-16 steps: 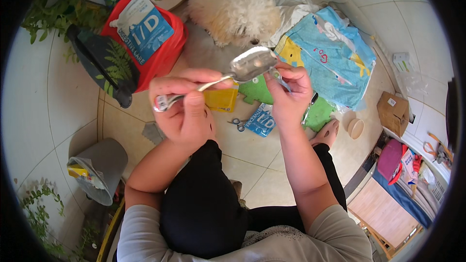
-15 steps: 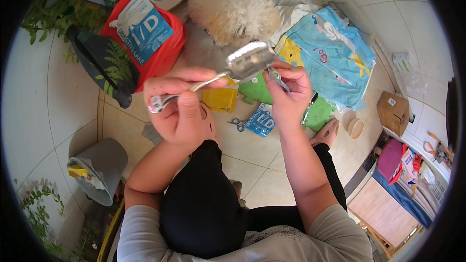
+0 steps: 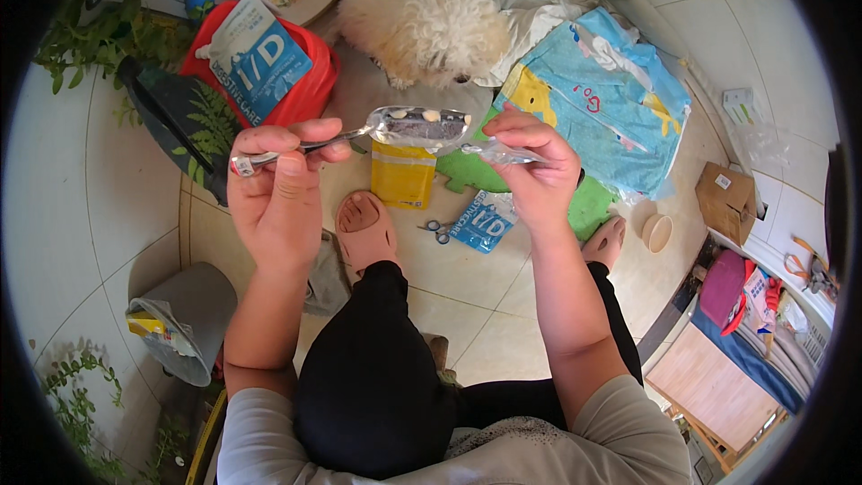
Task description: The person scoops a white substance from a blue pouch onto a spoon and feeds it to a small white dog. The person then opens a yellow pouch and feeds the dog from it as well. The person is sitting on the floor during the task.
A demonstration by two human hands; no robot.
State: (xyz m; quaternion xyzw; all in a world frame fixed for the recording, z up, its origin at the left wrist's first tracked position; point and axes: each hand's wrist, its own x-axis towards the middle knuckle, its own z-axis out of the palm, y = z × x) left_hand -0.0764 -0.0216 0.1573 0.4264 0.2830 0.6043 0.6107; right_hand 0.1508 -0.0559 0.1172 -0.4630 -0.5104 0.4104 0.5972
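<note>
My left hand (image 3: 280, 184) grips the handle of a large metal spoon (image 3: 409, 128), held level above the floor. Several small pale pieces lie in its elongated bowl. My right hand (image 3: 537, 166) is closed by the spoon's tip, pinching a thin, shiny, see-through or silvery piece (image 3: 507, 154) whose kind I cannot make out. Its near end almost meets the spoon's bowl. Below the hands, a yellow packet (image 3: 401, 181), a blue and white pouch (image 3: 485, 223) and small scissors (image 3: 437, 231) lie on the tiles.
A curly-haired cream dog (image 3: 422, 27) lies beyond my hands, beside a blue patterned cloth (image 3: 602, 108). At the left stand a red container (image 3: 319, 81) with a pouch in it and a grey bin (image 3: 184, 305). A small bowl (image 3: 657, 233) and cardboard box (image 3: 725, 199) are at right.
The spoon has come down and left with my left hand and now lies nearly level. My right hand has lowered slightly, and its shiny piece now points across toward the spoon.
</note>
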